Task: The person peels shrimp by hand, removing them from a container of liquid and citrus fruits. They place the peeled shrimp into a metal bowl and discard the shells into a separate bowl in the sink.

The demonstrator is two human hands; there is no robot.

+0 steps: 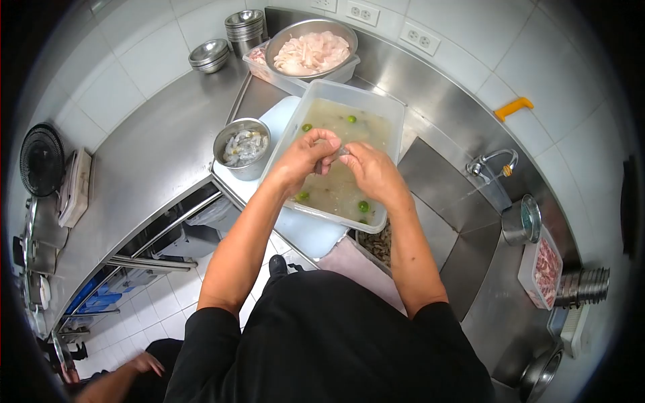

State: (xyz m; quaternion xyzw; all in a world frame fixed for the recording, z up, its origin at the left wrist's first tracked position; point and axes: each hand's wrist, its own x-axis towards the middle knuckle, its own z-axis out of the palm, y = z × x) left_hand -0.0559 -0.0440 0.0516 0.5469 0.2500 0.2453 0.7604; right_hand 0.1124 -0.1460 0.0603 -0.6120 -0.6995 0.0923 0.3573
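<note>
Object (343,152), greyish, mostly hidden between left hand (308,158) and right hand (373,173).

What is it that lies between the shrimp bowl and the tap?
In the head view: the plastic tub, with the left hand and right hand above it, then part of the sink, nearer the tap.

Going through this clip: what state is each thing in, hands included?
Left hand: fingers pinched on a small grey item.
Right hand: fingers pinched on the same item.
Clear tub: holding cloudy liquid and green fruits.
Small metal pot: upright, containing peeled shrimp.
Wide metal bowl: heaped with pale strips.
White tray: filled with red meat.
Faucet: flow unclear.
</note>
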